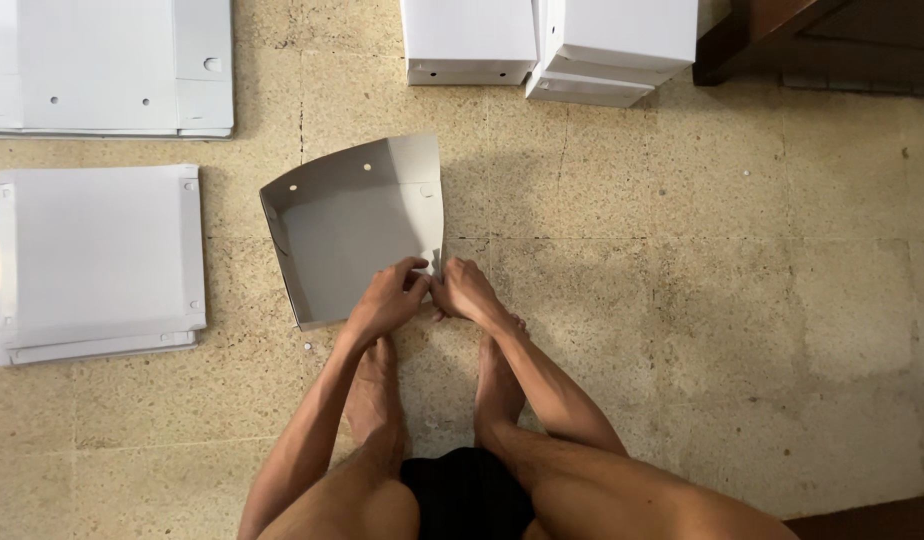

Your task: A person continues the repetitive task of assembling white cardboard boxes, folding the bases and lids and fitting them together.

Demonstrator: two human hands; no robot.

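Observation:
A half-folded grey cardboard box point(347, 225) lies on the tiled floor in front of me, its far and left walls standing up, small round holes along the far wall. My left hand point(387, 298) and my right hand point(465, 290) meet at the box's near right corner, fingers pinching the cardboard flap there. My bare feet rest on the floor just below the hands.
Two stacks of flat white cardboard sheets point(94, 260) lie on the floor at the left and upper left. Folded white boxes point(469, 40) stand at the top centre. Dark wooden furniture point(812, 40) fills the top right corner.

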